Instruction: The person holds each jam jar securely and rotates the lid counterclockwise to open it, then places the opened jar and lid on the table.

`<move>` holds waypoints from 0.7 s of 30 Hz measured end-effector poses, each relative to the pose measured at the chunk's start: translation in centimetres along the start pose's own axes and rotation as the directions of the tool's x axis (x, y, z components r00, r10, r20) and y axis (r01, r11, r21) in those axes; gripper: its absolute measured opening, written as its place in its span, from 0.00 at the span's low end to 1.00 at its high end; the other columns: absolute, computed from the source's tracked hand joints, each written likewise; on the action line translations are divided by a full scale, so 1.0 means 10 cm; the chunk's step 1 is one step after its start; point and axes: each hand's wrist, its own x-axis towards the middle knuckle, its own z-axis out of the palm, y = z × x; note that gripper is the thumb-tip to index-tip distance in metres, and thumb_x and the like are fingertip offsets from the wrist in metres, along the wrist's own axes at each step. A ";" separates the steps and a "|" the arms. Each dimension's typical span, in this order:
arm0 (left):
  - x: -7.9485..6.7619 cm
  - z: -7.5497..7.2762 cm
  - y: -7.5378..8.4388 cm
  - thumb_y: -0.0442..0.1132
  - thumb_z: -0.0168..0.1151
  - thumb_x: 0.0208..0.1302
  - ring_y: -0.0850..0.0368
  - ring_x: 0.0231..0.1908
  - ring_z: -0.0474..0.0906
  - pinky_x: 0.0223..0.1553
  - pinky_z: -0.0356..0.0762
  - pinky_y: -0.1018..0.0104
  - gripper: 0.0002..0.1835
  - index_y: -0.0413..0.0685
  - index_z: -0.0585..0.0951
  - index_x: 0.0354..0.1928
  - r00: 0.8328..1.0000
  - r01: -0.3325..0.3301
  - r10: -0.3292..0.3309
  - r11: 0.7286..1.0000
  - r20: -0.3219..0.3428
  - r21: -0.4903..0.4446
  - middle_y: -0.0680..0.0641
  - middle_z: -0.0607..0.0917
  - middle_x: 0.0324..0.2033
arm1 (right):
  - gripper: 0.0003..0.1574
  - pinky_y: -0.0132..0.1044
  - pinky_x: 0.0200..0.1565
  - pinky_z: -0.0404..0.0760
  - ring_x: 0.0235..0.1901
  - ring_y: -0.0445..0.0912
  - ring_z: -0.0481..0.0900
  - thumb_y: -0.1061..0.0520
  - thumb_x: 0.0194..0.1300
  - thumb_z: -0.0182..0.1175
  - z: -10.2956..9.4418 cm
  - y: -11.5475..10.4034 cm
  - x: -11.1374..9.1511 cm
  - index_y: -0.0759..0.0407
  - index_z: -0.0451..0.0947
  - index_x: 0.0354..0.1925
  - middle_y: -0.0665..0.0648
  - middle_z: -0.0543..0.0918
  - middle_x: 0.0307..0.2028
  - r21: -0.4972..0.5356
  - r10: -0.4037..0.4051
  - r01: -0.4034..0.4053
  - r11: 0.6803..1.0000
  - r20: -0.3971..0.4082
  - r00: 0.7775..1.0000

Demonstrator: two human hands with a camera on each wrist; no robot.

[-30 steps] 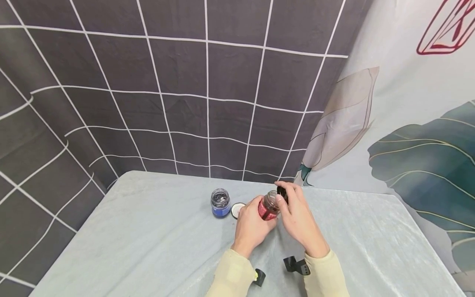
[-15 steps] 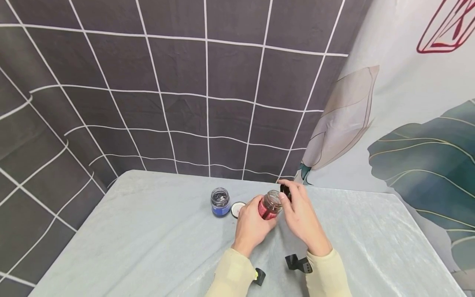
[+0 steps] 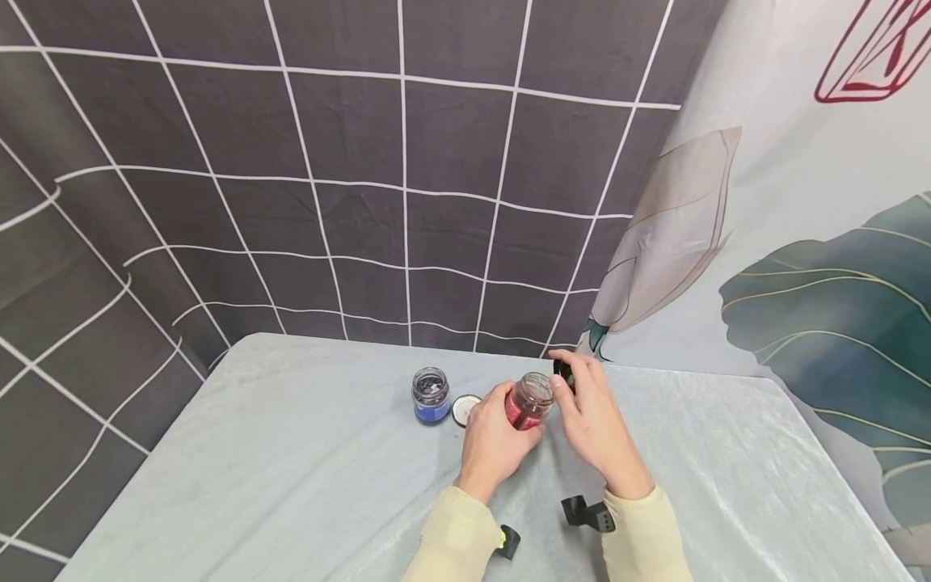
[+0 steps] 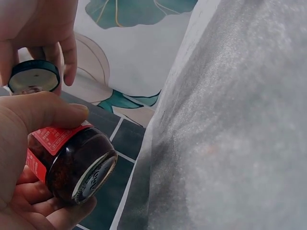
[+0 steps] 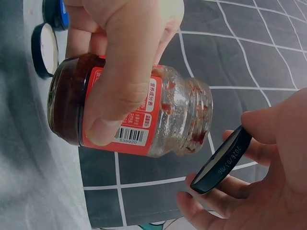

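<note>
My left hand (image 3: 492,454) grips a glass jar (image 5: 181,115) with a red label, its mouth uncovered. Dark contents fill its lower part, and red bits stick to the inside of the glass near the neck. In the right wrist view, my right hand (image 3: 600,440) pinches a black lid (image 5: 221,162) by its edge, apart from the jar's mouth and tilted beside it. The pale inside of this lid also shows in the left wrist view. Left of the hands stands a second glass jar (image 3: 431,398) with a blue label, its top uncovered too.
A second lid (image 3: 464,411) lies pale side up on the table, between the blue jar and my left hand. The table (image 3: 313,461) wears a light grey cloth. Behind it hang a dark grid-patterned curtain (image 3: 349,218) and a white leaf-print one (image 3: 793,194).
My right hand has shifted slightly right with the black lid, widening the gap to the red-labelled jar's mouth. The left hand still holds the jar in nearly the same place.
</note>
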 end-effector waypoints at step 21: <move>0.01 0.03 -0.02 0.43 0.79 0.43 0.52 0.45 0.83 0.48 0.79 0.56 0.33 0.46 0.80 0.55 1.000 0.002 -0.002 1.000 -0.021 0.004 0.49 0.86 0.45 | 0.22 0.55 0.50 0.78 0.52 0.58 0.77 0.57 0.78 0.50 -0.07 0.08 0.00 0.60 0.70 0.66 0.67 0.72 0.60 -0.031 0.028 -0.027 0.999 0.049 0.998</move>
